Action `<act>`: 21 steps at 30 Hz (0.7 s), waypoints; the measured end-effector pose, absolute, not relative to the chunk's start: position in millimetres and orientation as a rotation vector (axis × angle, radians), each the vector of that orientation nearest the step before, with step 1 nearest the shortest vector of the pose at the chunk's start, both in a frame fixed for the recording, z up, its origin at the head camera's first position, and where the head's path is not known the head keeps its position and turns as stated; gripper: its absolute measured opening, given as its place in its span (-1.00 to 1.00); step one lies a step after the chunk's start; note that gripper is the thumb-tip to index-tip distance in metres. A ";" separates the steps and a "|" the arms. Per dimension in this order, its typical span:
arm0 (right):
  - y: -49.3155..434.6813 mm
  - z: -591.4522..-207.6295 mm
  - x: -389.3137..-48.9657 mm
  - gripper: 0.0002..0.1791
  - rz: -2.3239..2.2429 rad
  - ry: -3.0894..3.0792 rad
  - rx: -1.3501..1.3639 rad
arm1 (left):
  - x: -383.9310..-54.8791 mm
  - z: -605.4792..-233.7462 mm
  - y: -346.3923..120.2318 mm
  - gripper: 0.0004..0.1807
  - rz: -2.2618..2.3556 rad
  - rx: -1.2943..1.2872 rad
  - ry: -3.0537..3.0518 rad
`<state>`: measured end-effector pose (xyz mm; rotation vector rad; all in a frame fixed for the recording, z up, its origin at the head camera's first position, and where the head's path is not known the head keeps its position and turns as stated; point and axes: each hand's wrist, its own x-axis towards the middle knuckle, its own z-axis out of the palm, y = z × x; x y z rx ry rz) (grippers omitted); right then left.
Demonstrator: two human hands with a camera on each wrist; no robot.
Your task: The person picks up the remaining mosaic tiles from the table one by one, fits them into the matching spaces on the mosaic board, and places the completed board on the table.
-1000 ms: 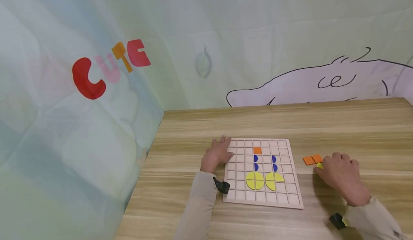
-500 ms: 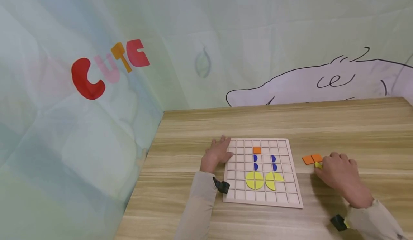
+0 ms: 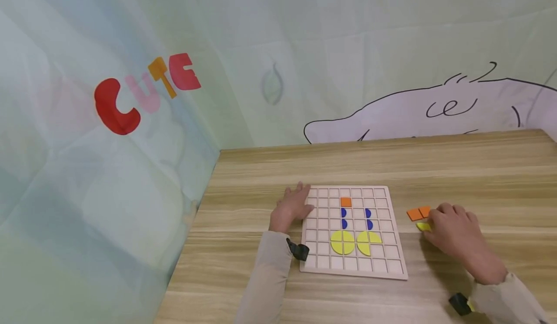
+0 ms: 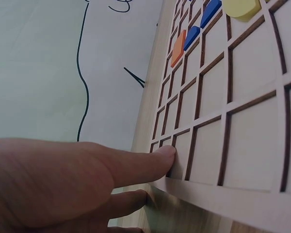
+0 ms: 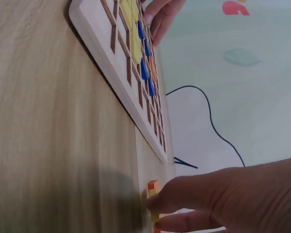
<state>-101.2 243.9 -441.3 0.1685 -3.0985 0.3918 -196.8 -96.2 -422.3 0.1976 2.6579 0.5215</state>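
Observation:
A pale wooden grid board (image 3: 324,264) lies on the table. My left hand (image 3: 290,209) rests at its far left corner. In the left wrist view the thumb (image 4: 136,167) lies over the board's rim, with the fingers outside it. To the right of the board, my right hand (image 3: 454,229) pinches a yellow piece (image 3: 423,227) low over the table; the fingers hide much of it, though it looks like a quarter circle. Two orange square tiles (image 3: 415,214) lie just beyond that piece, the right one partly covered by the fingers.
Set in the board are an orange square (image 3: 345,201), several blue half circles (image 3: 368,213), a full yellow circle (image 3: 343,242) of quarter pieces and a three-quarter yellow circle (image 3: 363,242). A printed cloth (image 3: 270,34) stands behind the wooden table (image 3: 261,169).
More of the yellow piece now shows at my right fingertips, and it sits slightly further left. The right hand has shifted a little. My left hand stays on the board's corner.

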 end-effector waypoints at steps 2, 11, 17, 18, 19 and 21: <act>243.8 -441.5 -101.2 -0.74 0.394 -3.065 0.214 | -197.0 -422.9 -96.2 -0.34 0.524 0.194 2.659; 236.5 -442.1 -104.2 -0.78 0.463 -2.864 0.507 | -197.8 -423.7 -96.6 -0.34 0.527 0.193 2.661; 228.7 -443.4 -105.5 -0.78 0.550 -2.803 0.640 | -197.8 -423.3 -96.7 -0.33 0.516 0.198 2.661; 227.1 -443.4 -105.4 -0.77 0.551 -2.805 0.646 | -197.8 -423.4 -96.7 -0.33 0.512 0.198 2.661; 225.6 -443.3 -105.5 -0.76 0.563 -2.807 0.658 | -197.6 -423.1 -96.6 -0.34 0.511 0.196 2.660; 222.4 -443.1 -105.3 -0.75 0.571 -2.801 0.680 | -197.2 -422.5 -96.4 -0.34 0.515 0.191 2.659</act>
